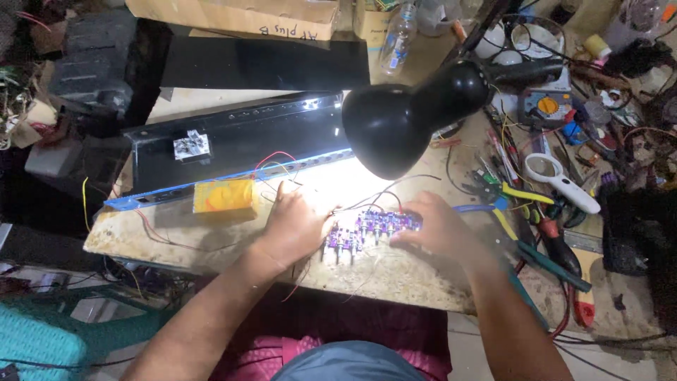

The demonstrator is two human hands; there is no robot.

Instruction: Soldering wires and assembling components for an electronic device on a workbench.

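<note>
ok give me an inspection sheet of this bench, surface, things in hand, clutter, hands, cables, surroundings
surface: worn pale worktop, brightly lit mid-bench
job's things: purple circuit board with knobs, between both hands
clutter: yellow block, black panel, pliers, magnifier, multimeter
grippers: left hand and right hand touching the board's ends
cables: thin red and black wires across the worktop
surroundings: black desk lamp, cardboard box, plastic bottle

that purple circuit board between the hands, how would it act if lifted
The purple circuit board looks thin and flat, so probably stiff and light. The attached wires would likely tug at it. Its row of small upright parts seems fragile.
</note>
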